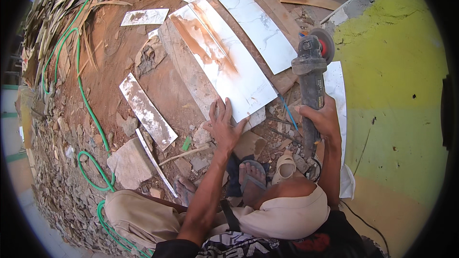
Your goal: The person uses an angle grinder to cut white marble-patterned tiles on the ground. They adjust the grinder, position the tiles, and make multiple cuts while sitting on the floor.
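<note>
In my right hand [321, 119] is an angle grinder [311, 74], gripped round its dark body and held upright, its disc [324, 46] at the far end beside the painted wall. The disc stands clear of the tile. My left hand [224, 126] rests with fingers spread on the near edge of a white marbled tile [239, 83]. A long groove runs along this tile, with reddish-brown dust smeared around it. The tile lies on a dusty board [184, 67]. Beyond it, to the right, is another white marbled tile [260, 26].
A dusty tile strip [148, 110] and a thin white strip [155, 162] lie to the left. A stone block [131, 164] sits near my knee. A green hose [86, 95] winds over rubble. The yellow-green wall [387, 86] stands at right. A blue pen-like stick [288, 112] lies near the grinder.
</note>
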Demonstrator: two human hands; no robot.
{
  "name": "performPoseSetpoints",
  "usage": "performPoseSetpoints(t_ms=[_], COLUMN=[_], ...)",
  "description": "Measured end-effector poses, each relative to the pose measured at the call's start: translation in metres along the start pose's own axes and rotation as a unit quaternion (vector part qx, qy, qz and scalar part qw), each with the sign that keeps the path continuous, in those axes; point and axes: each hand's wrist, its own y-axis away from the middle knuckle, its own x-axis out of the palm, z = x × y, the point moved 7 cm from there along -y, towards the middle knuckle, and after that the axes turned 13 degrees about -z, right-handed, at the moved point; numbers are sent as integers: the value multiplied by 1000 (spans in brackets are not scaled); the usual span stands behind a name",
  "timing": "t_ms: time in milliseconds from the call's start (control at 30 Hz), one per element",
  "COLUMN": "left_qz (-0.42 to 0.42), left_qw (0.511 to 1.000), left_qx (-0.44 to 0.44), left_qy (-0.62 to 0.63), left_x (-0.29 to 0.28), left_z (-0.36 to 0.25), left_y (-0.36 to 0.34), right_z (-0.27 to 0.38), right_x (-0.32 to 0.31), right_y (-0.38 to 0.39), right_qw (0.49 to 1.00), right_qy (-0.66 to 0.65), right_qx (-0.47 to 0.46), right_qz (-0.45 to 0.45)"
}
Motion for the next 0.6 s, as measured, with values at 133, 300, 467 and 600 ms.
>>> performPoseSetpoints(t_ms=[133,300,467,600], left_qz=[20,-15,14,45], left_qw=[998,999,998,998], left_qx=[-25,-38,-55,23], left_qy=[-46,-9,-14,-30], left_x=[-1,7,-1,-6], left_z=[-9,-2,5,33], left_y=[-9,-12,-27,-77], right_z=[-6,-11,-29,-36], right_x=[18,39,65,99], right_y=[-17,-34,-35,-23], right_qw=[995,995,989,983], right_qy=[23,24,87,128], right_qx=[64,5,-58,-56], right_qz=[70,100,101,122])
